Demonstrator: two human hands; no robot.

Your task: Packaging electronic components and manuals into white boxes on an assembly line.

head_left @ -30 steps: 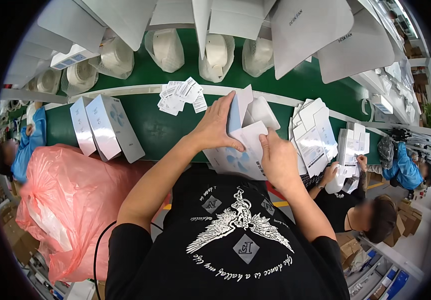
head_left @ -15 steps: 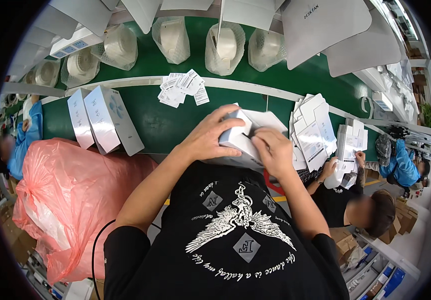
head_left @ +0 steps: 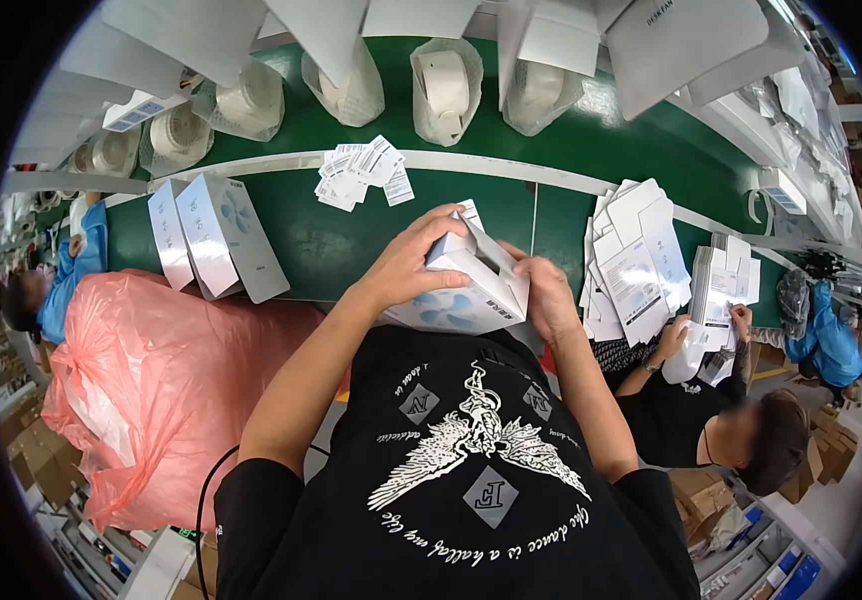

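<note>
The carton (head_left: 456, 308), white with a pale blue fan picture, was tilted between the two hands at the near edge of the bench, just before the dark shirt; a dark gap showed at its upper end. The green bench (head_left: 346, 245) spread widest, crossed by a curved white rail (head_left: 496, 167). At left, a bulky pink plastic bag (head_left: 186, 370) sat beside the near edge. At right, a co-worker (head_left: 676, 425) in black had both hands at a stack of flat cartons (head_left: 713, 300). Nearer, a loose heap of flattened cartons (head_left: 636, 250) lay fanned on the green top. Two upright cartons (head_left: 213, 240) stood side by side toward the left, and beyond the rail ran a row of pale rounded units (head_left: 446, 85) in clear wrapping. The left hand (head_left: 413, 266) was wrapped firmly over the carton's upper end, thumb on the near side, fingers across the top. The right hand (head_left: 551, 303) was half curled, fingertips touching the right edge; whether they pinched it could not be told. Printed paper slips (head_left: 356, 172) lay overlapping near the rail.
</note>
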